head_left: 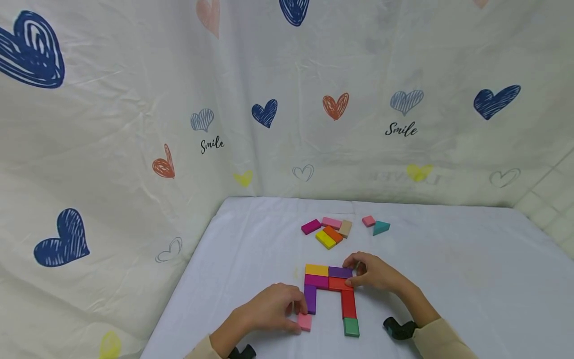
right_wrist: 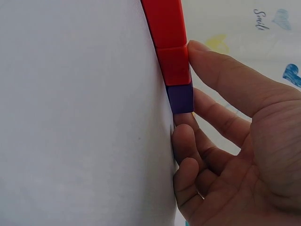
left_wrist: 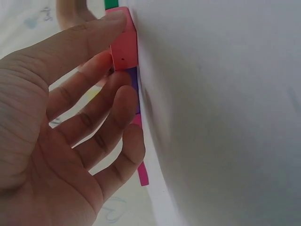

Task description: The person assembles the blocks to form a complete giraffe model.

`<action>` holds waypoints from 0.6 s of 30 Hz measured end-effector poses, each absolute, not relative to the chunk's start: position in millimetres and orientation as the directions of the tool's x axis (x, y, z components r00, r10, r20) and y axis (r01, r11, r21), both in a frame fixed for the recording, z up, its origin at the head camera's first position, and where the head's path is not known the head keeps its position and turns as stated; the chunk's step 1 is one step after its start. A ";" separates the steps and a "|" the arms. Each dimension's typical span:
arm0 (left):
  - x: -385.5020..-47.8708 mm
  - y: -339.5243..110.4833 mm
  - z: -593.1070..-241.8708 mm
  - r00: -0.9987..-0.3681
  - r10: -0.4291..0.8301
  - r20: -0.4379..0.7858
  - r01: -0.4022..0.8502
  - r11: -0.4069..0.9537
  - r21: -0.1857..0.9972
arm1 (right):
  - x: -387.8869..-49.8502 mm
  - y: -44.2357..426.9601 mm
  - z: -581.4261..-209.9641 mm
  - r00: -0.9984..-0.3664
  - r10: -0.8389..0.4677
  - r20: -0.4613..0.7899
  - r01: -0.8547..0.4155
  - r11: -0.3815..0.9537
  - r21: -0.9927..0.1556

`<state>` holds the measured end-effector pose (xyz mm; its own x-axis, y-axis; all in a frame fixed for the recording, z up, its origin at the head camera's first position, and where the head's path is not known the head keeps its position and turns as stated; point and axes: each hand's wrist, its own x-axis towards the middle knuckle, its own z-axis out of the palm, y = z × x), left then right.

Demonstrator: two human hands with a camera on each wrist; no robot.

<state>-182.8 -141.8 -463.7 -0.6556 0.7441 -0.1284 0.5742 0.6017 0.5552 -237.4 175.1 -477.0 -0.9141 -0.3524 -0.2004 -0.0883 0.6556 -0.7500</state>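
Two legs hang from a flat block shape on the cloth: a purple block [head_left: 310, 299] at left, a red block [head_left: 348, 304] with a green block [head_left: 352, 327] below at right. The left hand [head_left: 273, 309] pinches a pink block [head_left: 305, 322] against the purple leg's lower end; the left wrist view shows the thumb on this pink block [left_wrist: 125, 51]. At the top right corner, the right hand [head_left: 376, 271] has fingertips at the far edge of a purple block [head_left: 341, 272] and its thumb on a red block [head_left: 338, 283]. The right wrist view shows that purple block's end [right_wrist: 181, 99].
Beyond the shape lie loose blocks: magenta [head_left: 311, 227], pink [head_left: 331, 223], tan [head_left: 345, 229], orange [head_left: 333, 234] and yellow [head_left: 325, 240]. A small pink block [head_left: 368, 221] and a teal triangle [head_left: 381, 228] lie further right. A heart-printed curtain [head_left: 287, 149] hangs behind the white-covered table [head_left: 448, 259].
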 end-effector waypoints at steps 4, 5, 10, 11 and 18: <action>-183.2 -138.4 -464.4 -0.656 0.745 -0.119 0.595 0.608 0.525 | -237.1 175.2 -477.1 -0.915 -0.351 -0.198 -0.089 0.655 -0.750; -183.2 -137.5 -464.5 -0.657 0.745 -0.118 0.599 0.610 0.519 | -237.2 175.2 -477.3 -0.916 -0.350 -0.198 -0.088 0.657 -0.749; -183.2 -134.6 -464.9 -0.661 0.741 -0.114 0.605 0.617 0.504 | -238.0 175.9 -478.4 -0.917 -0.349 -0.194 -0.091 0.657 -0.749; -183.5 -134.2 -465.3 -0.661 0.742 -0.113 0.606 0.617 0.502 | -238.4 176.1 -478.8 -0.917 -0.349 -0.194 -0.092 0.657 -0.749; -186.3 -132.7 -467.4 -0.666 0.738 -0.113 0.601 0.619 0.505 | -240.1 177.1 -481.2 -0.914 -0.357 -0.194 -0.098 0.657 -0.748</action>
